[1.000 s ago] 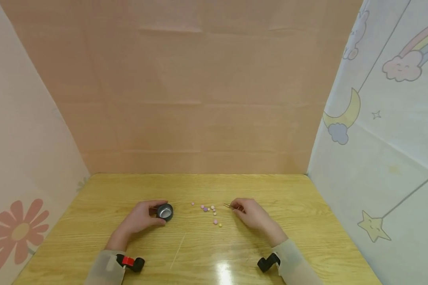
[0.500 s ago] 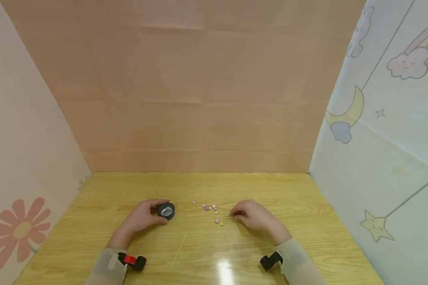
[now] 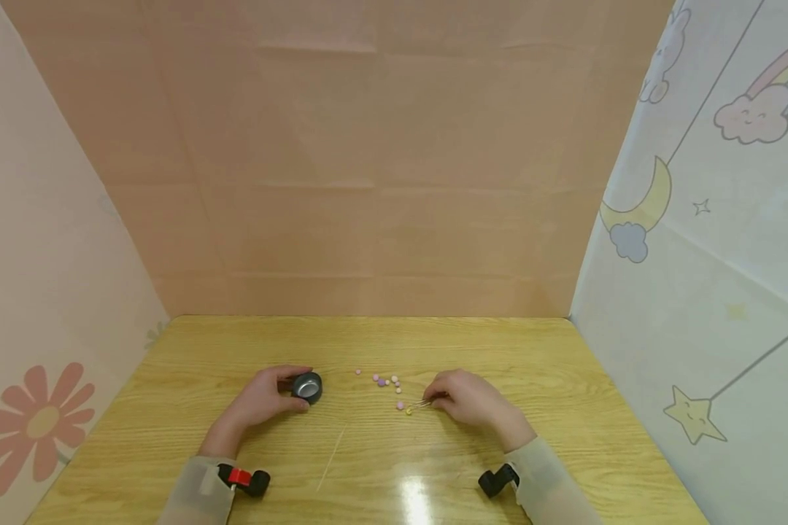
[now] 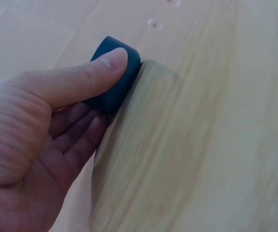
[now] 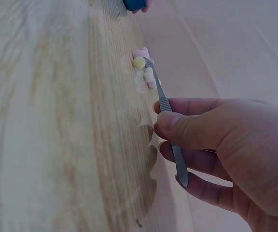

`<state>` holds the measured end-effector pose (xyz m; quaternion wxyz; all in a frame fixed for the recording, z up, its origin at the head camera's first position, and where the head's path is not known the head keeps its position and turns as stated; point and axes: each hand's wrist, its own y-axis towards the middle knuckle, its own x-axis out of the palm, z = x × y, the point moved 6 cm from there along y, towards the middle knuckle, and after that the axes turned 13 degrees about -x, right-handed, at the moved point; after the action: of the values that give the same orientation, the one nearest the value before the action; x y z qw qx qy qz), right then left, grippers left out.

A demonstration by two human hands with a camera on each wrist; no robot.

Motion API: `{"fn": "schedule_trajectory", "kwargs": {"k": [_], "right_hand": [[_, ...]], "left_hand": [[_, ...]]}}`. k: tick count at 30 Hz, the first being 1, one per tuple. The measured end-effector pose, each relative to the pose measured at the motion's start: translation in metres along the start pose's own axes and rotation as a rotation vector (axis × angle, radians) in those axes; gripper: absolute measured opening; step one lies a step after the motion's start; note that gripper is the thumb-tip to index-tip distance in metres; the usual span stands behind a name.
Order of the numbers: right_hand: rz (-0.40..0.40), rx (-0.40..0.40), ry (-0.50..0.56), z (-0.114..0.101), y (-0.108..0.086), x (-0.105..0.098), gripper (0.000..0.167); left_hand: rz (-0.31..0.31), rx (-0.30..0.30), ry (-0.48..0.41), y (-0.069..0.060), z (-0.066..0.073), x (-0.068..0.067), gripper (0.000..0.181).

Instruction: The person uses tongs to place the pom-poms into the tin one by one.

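Note:
My left hand [image 3: 265,397] grips a small dark round cup [image 3: 307,388] by its sides, thumb on the near side; the cup stands upright on the table with a silvery inside. In the left wrist view the cup [image 4: 115,79] looks dark teal. My right hand [image 3: 462,397] pinches metal tweezers [image 5: 164,104] between thumb and fingers. The tweezers' tips reach the yellow bead [image 3: 408,412]; whether they clamp it I cannot tell. A pink bead [image 3: 400,405] lies just left of the yellow one.
Several more small beads, pink, purple and cream, lie between the hands, among them a purple bead [image 3: 381,382] and a lone pink bead [image 3: 358,372] nearer the cup. The wooden table [image 3: 341,474] meets an orange-brown backdrop [image 3: 368,219] at the back and patterned panels at both sides.
The right hand has shifted slightly nearer, and the tweezers have swung from pointing up-left to pointing down-left at the yellow bead. The left hand stays on the cup.

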<state>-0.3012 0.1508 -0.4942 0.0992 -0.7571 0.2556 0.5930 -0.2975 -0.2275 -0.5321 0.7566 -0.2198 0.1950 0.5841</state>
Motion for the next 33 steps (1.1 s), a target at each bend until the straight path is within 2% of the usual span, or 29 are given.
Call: {"fn": "schedule_trajectory", "kwargs": {"k": [33], "right_hand": [[0.027, -0.044, -0.061, -0.0034, -0.0011, -0.0012, 0.016]], "left_hand": [[0.009, -0.030, 0.006, -0.0005, -0.0007, 0.0006, 0.067]]}}
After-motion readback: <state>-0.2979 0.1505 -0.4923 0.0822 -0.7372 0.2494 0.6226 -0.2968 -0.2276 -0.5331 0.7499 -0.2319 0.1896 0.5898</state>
